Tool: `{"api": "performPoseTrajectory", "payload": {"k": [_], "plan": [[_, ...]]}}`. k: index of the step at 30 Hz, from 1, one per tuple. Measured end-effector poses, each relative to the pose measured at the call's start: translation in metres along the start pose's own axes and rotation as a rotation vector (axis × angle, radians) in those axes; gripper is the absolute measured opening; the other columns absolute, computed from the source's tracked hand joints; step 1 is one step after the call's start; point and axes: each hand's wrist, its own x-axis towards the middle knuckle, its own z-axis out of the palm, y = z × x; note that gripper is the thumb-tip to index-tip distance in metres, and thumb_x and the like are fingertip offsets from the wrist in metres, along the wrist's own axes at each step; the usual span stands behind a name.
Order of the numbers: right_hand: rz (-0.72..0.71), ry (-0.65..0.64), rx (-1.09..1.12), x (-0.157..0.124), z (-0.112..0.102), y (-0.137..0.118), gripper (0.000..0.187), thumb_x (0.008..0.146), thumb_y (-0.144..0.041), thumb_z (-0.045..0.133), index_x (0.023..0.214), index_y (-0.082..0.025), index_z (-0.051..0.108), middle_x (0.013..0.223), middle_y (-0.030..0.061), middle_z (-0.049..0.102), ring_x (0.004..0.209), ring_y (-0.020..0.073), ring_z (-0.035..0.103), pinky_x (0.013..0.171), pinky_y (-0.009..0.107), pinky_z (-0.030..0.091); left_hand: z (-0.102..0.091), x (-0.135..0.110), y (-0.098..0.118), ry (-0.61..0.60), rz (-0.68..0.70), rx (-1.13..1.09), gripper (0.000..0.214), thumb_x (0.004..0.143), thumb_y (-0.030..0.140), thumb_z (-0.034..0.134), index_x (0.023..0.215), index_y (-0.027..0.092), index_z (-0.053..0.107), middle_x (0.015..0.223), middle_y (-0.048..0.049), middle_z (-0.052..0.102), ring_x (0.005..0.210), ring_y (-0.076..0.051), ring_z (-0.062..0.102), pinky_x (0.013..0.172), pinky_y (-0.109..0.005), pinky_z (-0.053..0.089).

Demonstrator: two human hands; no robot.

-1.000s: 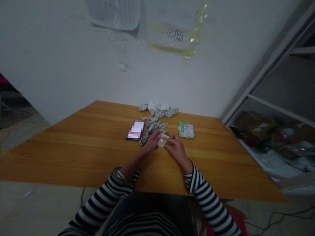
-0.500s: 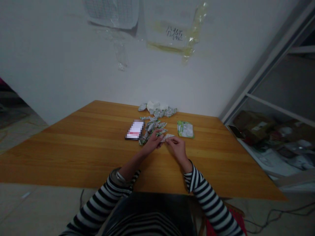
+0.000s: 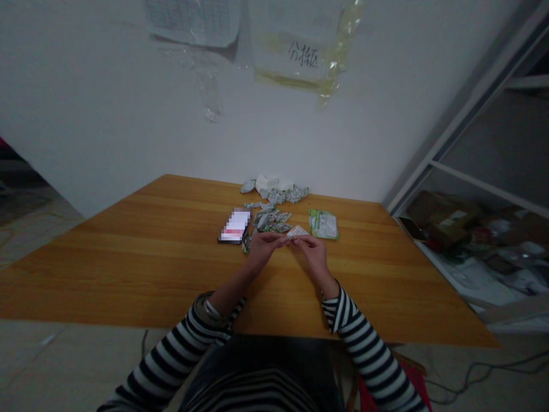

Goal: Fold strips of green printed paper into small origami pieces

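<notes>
Over the middle of the wooden table, my left hand [image 3: 262, 249] and my right hand [image 3: 314, 252] meet fingertip to fingertip. Both pinch the near edge of a small whitish printed packet [image 3: 297, 231], whose lower part is hidden by my fingers. Just beyond my left hand lies a loose pile of small green-and-white packets [image 3: 266, 218]. A larger flat green-and-white pouch [image 3: 324, 224] rests on the table beyond my right hand, apart from it.
A phone [image 3: 235, 225] with a lit, blurred screen lies left of the pile. Crumpled wrappers and white tissue [image 3: 267, 183] sit against the wall. The wooden table [image 3: 163, 252] ends at a shelf [image 3: 476, 274] on the right, holding boxes and bags.
My left hand has moved off the pile's edge, its fingers closing onto the packet beside my right fingers. The packet now points away from me, held at its near edge.
</notes>
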Motion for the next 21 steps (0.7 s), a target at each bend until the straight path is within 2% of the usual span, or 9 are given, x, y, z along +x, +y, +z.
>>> {"api": "performPoseTrajectory", "payload": {"k": [4, 8, 14, 21], "plan": [[0.008, 0.023, 0.004, 0.001, 0.000, 0.001, 0.011, 0.065, -0.031, 0.077, 0.066, -0.020, 0.075, 0.068, 0.0040, 0.073, 0.066, 0.0185, 0.065, 0.066, 0.032, 0.054, 0.003, 0.000, -0.002, 0.011, -0.005, -0.029, 0.021, 0.061, 0.034, 0.082, 0.069, 0.015, 0.075, 0.070, -0.0062, 0.076, 0.066, -0.022, 0.071, 0.072, -0.037, 0.058], [0.045, 0.024, 0.037, 0.000, 0.005, 0.000, 0.020, 0.068, -0.038, 0.074, 0.065, -0.019, 0.072, 0.060, 0.0029, 0.070, 0.055, 0.0165, 0.063, 0.056, 0.030, 0.053, 0.004, -0.001, -0.004, 0.032, -0.004, -0.052, 0.025, 0.062, 0.038, 0.081, 0.066, 0.015, 0.073, 0.071, -0.0069, 0.076, 0.067, -0.023, 0.071, 0.073, -0.039, 0.058], [0.061, 0.067, 0.069, -0.001, 0.010, -0.004, 0.028, 0.067, -0.042, 0.077, 0.062, -0.018, 0.063, 0.053, -0.0004, 0.065, 0.047, 0.0123, 0.057, 0.047, 0.024, 0.046, 0.007, -0.004, -0.002, 0.033, -0.034, -0.076, 0.032, 0.061, 0.043, 0.082, 0.069, 0.014, 0.072, 0.072, -0.0081, 0.076, 0.068, -0.024, 0.072, 0.072, -0.039, 0.059], [0.065, 0.110, 0.116, -0.002, 0.014, -0.004, 0.036, 0.069, -0.046, 0.075, 0.063, -0.020, 0.052, 0.054, -0.0023, 0.064, 0.047, 0.0107, 0.057, 0.048, 0.022, 0.045, 0.011, -0.005, -0.002, 0.050, -0.054, -0.141, 0.036, 0.061, 0.044, 0.082, 0.072, 0.014, 0.065, 0.076, -0.0078, 0.077, 0.072, -0.024, 0.073, 0.075, -0.040, 0.060]]}}
